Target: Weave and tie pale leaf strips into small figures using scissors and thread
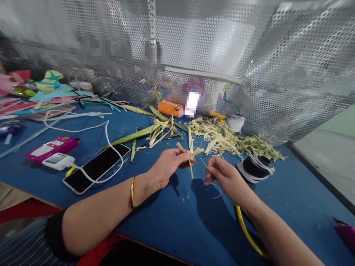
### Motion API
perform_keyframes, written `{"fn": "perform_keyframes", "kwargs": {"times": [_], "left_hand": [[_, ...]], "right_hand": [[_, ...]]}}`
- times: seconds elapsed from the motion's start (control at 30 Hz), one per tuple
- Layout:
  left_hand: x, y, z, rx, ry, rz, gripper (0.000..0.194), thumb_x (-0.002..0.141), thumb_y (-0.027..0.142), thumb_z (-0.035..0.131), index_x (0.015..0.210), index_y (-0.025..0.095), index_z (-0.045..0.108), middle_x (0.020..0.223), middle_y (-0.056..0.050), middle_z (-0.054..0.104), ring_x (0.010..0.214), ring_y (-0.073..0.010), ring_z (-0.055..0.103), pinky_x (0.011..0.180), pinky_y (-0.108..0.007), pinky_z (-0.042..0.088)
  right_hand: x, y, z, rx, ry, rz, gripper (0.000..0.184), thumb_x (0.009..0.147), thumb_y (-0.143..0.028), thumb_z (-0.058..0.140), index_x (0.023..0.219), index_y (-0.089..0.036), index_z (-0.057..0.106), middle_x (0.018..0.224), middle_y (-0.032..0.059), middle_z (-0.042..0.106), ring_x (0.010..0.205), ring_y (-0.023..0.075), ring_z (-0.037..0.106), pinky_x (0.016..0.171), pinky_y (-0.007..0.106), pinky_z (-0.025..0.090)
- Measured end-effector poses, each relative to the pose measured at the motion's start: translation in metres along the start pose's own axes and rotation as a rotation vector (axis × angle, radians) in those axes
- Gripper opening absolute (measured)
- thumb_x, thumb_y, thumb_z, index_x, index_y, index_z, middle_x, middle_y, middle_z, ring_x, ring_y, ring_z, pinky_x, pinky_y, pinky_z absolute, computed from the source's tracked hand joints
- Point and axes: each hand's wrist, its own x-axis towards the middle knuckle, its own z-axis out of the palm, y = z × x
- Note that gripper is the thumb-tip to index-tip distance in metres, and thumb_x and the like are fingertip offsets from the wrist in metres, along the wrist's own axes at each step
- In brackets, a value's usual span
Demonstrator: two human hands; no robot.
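Observation:
My left hand [177,160] pinches a small bundle of crossed, pale plant-leaf strips [191,168] between thumb and fingers, above the blue tabletop. The strips stick out in several directions, and the fingers hide their middle. Just to the right, my right hand [222,173] is closed in a pinch on a thin white thread [203,163]. One end runs up toward the strips, and a loose curl [217,190] hangs below the fingers. Whether the thread touches the strips cannot be made out. A gold bangle [132,192] circles my left wrist.
Long green leaves [138,135] and a heap of shredded strips [219,138] lie behind my hands. A dark spool with white cord [256,168] stands right. At left are a phone [97,168], a white cable [108,136] and a magenta box [52,147]. Perforated silver sheeting [199,40] closes the back.

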Motion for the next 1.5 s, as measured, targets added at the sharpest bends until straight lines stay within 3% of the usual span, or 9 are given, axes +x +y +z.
{"fn": "perform_keyframes", "kwargs": {"times": [0.13,0.33,0.53,0.63,0.8,1.07,1.2,1.3,1.5], "left_hand": [[-0.001,0.001,0.000,0.037,-0.008,0.030,0.010,0.075,0.026,0.066,0.069,0.018,0.068,0.079,-0.004,0.071,0.070,-0.0117,0.060,0.070,-0.026,0.043],[-0.005,0.003,0.001,0.137,-0.122,0.041,0.015,0.076,0.026,0.068,0.086,0.016,0.071,0.104,-0.008,0.071,0.077,-0.0148,0.067,0.066,-0.027,0.045],[-0.008,-0.002,0.003,0.062,-0.346,-0.214,0.011,0.072,0.022,0.070,0.078,0.013,0.070,0.084,-0.006,0.072,0.078,-0.0173,0.070,0.078,-0.030,0.049],[-0.005,-0.004,0.000,0.034,-0.308,-0.251,0.010,0.070,0.021,0.073,0.075,0.014,0.069,0.078,-0.004,0.071,0.074,-0.0162,0.069,0.079,-0.030,0.050],[0.001,0.000,-0.004,-0.071,-0.161,-0.180,0.009,0.072,0.022,0.073,0.072,0.013,0.069,0.079,-0.004,0.071,0.074,-0.0149,0.069,0.080,-0.029,0.051],[0.003,-0.001,-0.004,-0.086,-0.053,-0.172,0.010,0.072,0.021,0.074,0.071,0.013,0.068,0.081,-0.007,0.071,0.075,-0.0158,0.068,0.080,-0.032,0.050],[0.004,0.001,-0.006,-0.076,0.041,-0.095,0.012,0.075,0.026,0.073,0.075,0.016,0.067,0.077,-0.003,0.068,0.074,-0.0152,0.068,0.076,-0.031,0.049],[0.003,0.001,-0.004,-0.113,0.009,-0.101,0.015,0.074,0.027,0.075,0.079,0.015,0.067,0.079,-0.003,0.068,0.076,-0.0160,0.068,0.073,-0.029,0.049],[-0.001,-0.008,0.004,-0.204,-0.194,-0.311,0.011,0.075,0.021,0.072,0.079,0.013,0.067,0.079,-0.004,0.070,0.074,-0.0151,0.070,0.065,-0.023,0.049]], "right_hand": [[0.001,-0.007,-0.004,0.094,0.052,0.048,0.025,0.085,-0.041,0.054,0.070,-0.022,0.047,0.057,-0.0055,0.051,0.047,0.0106,0.054,0.052,0.025,0.043],[-0.001,-0.015,-0.005,0.178,-0.051,0.136,0.027,0.079,-0.043,0.061,0.072,-0.019,0.051,0.061,-0.0044,0.058,0.038,0.0052,0.043,0.042,0.021,0.034],[-0.003,-0.015,0.002,0.281,-0.042,0.156,0.018,0.076,-0.034,0.062,0.075,-0.018,0.054,0.061,-0.0048,0.058,0.037,0.0037,0.039,0.039,0.020,0.026],[-0.004,-0.015,0.002,0.290,-0.035,0.155,0.018,0.078,-0.035,0.061,0.079,-0.018,0.055,0.062,-0.0049,0.058,0.038,0.0043,0.041,0.040,0.020,0.028],[-0.004,-0.016,-0.006,0.235,-0.022,0.159,0.027,0.075,-0.043,0.066,0.081,-0.017,0.060,0.064,-0.0038,0.057,0.041,0.0056,0.040,0.041,0.021,0.028],[-0.004,-0.009,-0.004,-0.174,0.208,-0.027,0.022,0.086,-0.038,0.052,0.074,-0.020,0.057,0.059,-0.0030,0.049,0.052,0.0118,0.041,0.050,0.024,0.032],[-0.006,-0.007,-0.006,-0.486,0.385,-0.122,0.015,0.089,-0.030,0.049,0.079,-0.022,0.056,0.066,-0.0002,0.055,0.060,0.0153,0.050,0.056,0.026,0.034],[-0.007,-0.008,-0.004,-0.546,0.345,-0.192,0.014,0.090,-0.026,0.047,0.080,-0.022,0.056,0.074,0.0019,0.059,0.066,0.0168,0.055,0.061,0.026,0.037],[-0.008,-0.009,0.010,-0.410,0.196,-0.279,0.019,0.094,-0.023,0.046,0.080,-0.022,0.059,0.080,0.0031,0.060,0.075,0.0170,0.057,0.068,0.026,0.041]]}}
